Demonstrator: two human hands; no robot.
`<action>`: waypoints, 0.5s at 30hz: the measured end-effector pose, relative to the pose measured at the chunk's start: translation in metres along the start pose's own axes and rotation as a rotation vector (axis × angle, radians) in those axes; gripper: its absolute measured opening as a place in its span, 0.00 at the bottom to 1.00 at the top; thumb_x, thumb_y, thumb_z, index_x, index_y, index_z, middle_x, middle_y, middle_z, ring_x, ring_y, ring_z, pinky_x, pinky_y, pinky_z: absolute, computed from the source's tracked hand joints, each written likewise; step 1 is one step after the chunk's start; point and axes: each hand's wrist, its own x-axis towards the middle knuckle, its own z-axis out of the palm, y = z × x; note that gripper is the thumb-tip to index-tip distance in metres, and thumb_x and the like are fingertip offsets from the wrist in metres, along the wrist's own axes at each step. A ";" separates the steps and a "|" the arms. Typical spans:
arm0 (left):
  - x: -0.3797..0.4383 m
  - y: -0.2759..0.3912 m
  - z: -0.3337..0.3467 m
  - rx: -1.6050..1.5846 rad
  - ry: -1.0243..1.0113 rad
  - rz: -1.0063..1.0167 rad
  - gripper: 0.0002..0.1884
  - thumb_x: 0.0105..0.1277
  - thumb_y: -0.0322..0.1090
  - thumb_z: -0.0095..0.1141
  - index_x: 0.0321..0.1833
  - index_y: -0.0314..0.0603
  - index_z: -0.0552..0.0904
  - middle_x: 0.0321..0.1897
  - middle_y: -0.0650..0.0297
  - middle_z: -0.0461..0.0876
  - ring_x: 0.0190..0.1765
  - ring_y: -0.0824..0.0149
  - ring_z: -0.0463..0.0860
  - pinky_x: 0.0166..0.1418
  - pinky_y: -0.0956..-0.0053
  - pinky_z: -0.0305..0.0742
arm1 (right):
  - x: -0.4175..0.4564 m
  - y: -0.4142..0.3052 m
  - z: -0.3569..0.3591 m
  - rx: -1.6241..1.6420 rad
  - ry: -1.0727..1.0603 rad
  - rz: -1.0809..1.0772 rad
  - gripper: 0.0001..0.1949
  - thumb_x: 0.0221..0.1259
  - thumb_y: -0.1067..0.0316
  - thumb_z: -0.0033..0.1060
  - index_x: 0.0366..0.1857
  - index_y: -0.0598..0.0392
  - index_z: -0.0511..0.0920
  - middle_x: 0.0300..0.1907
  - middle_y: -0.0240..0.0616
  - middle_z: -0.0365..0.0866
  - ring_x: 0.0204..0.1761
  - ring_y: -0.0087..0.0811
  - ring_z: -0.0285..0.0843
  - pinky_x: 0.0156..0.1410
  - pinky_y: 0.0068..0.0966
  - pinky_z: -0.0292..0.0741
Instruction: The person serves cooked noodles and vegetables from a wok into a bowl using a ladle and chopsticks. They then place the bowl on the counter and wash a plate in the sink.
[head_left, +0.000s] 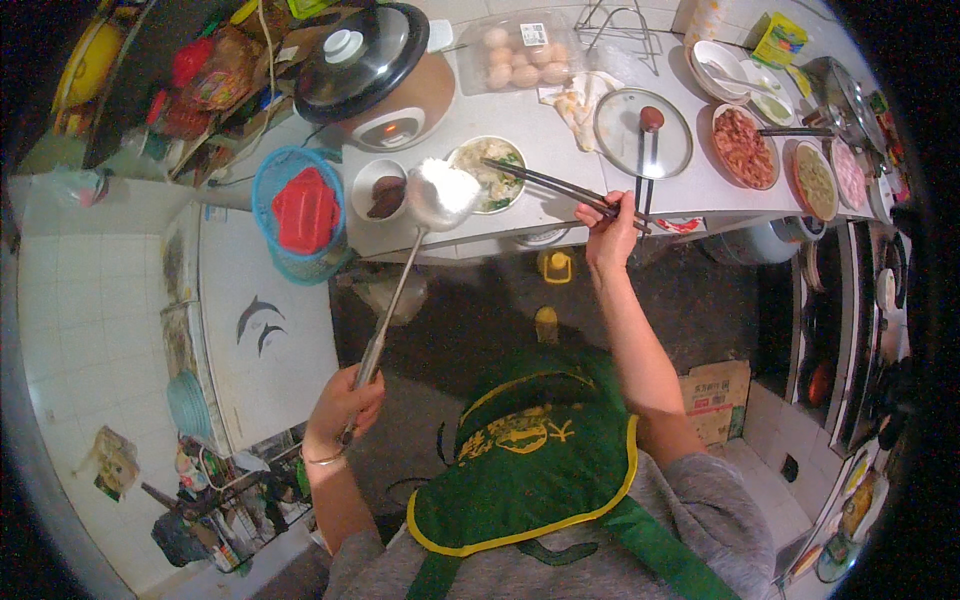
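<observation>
My left hand (347, 405) grips the handle of a long metal ladle (445, 196); its bowl is at the near left rim of a white bowl (455, 150) and shines with glare, so its contents cannot be told. Dark chopsticks (559, 186) are in my right hand (611, 232), their tips in the noodle-like food and green leaves (496, 171) of that bowl. Left of the ladle sits a small white bowl (361, 204) with a dark brown paste (387, 196). A glass lid (609, 154) with another pair of chopsticks across it lies beyond my right hand.
An electric cooker (420, 97) with its lid on stands at the back left, beside a clear box of eggs (517, 56). A blue basket (262, 195) holds a red item. Bowls of cut meat (744, 146) and green food (815, 180) stand right. A yellow-capped bottle (556, 262) is below the counter.
</observation>
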 end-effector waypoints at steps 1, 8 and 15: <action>0.000 -0.002 0.002 0.090 0.064 0.042 0.08 0.59 0.33 0.54 0.29 0.40 0.69 0.12 0.69 0.66 0.11 0.77 0.63 0.14 0.82 0.57 | 0.000 -0.002 0.000 0.005 0.002 0.003 0.16 0.68 0.51 0.40 0.31 0.54 0.67 0.24 0.42 0.74 0.22 0.40 0.80 0.27 0.30 0.81; 0.024 -0.033 0.017 0.568 0.445 0.372 0.10 0.57 0.30 0.57 0.38 0.39 0.71 0.21 0.64 0.71 0.22 0.71 0.72 0.27 0.76 0.67 | -0.008 -0.015 0.000 0.171 0.030 0.027 0.15 0.68 0.51 0.40 0.33 0.53 0.68 0.28 0.46 0.79 0.25 0.40 0.81 0.30 0.32 0.81; 0.052 -0.055 0.033 1.031 0.735 0.478 0.12 0.58 0.32 0.58 0.42 0.42 0.71 0.30 0.53 0.78 0.33 0.50 0.79 0.33 0.62 0.71 | -0.028 -0.015 -0.001 0.190 -0.027 0.159 0.16 0.67 0.49 0.41 0.33 0.51 0.69 0.28 0.42 0.79 0.27 0.37 0.82 0.32 0.30 0.82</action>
